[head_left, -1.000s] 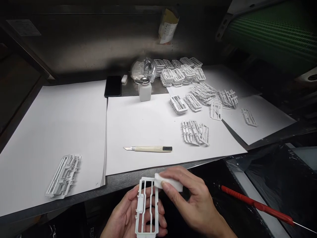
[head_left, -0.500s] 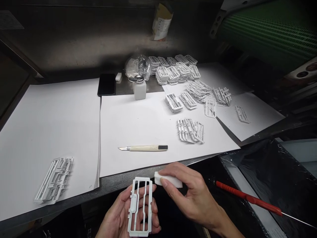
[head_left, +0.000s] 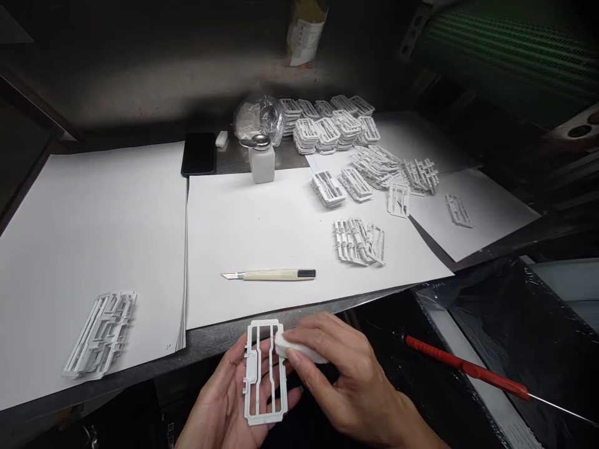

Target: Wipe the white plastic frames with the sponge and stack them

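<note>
My left hand (head_left: 229, 390) holds a white plastic frame (head_left: 251, 368) from beneath, its slotted face turned up. Pinched between the thumb and fingers of my right hand (head_left: 346, 368) is a white foam block (head_left: 299, 348). One end of the block touches the upper right edge of the frame. Ahead of both hands, a craft knife (head_left: 269, 274) with a cream handle lies on white paper (head_left: 234, 231), blade pointing left. A small heap of similar frames (head_left: 358, 242) lies beyond my right hand, and a stack of frames (head_left: 100, 337) is at the left.
Many stacked frames (head_left: 327, 131) stand at the back, beside a clear plastic bag (head_left: 271, 118). A white pump bottle (head_left: 262, 163), a black phone (head_left: 199, 154) and a small white block (head_left: 221, 138) are nearby. At right lies a red-handled tool (head_left: 468, 369) with a thin metal shaft.
My right hand has moved left, bringing the foam block from beside the frame onto its upper right edge. The frame in my left hand has risen slightly in view.
</note>
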The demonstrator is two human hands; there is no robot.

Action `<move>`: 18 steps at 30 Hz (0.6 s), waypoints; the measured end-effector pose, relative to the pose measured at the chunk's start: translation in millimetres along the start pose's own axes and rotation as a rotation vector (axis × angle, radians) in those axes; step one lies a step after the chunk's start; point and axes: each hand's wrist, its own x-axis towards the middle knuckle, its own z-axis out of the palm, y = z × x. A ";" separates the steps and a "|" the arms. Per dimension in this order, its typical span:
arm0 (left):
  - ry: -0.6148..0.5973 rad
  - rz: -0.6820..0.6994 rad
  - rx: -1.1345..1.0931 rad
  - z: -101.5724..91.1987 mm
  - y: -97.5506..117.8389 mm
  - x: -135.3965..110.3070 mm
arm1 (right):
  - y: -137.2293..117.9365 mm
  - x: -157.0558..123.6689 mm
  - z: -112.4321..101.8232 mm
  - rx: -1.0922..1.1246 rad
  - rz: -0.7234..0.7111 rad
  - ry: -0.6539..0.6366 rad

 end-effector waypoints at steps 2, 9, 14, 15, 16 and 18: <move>-0.030 -0.002 -0.031 -1.7 -0.7 1.5 | -3.4 -2.8 -0.6 0.009 -0.013 -0.049; -0.145 0.074 0.033 -13.4 -7.0 10.6 | -11.9 -16.9 -2.4 0.037 -0.007 -0.150; -0.203 0.104 0.020 -22.6 -14.0 18.0 | -13.5 -24.4 -6.5 0.119 0.033 -0.223; -0.203 0.100 0.026 -22.9 -14.1 18.0 | -13.3 -25.1 -7.8 0.136 0.046 -0.229; -0.198 0.093 0.032 -22.7 -13.8 17.6 | -12.9 -25.5 -9.2 0.145 0.063 -0.230; -0.188 0.097 0.038 -21.6 -12.9 16.0 | -11.8 -26.1 -11.5 0.150 0.094 -0.217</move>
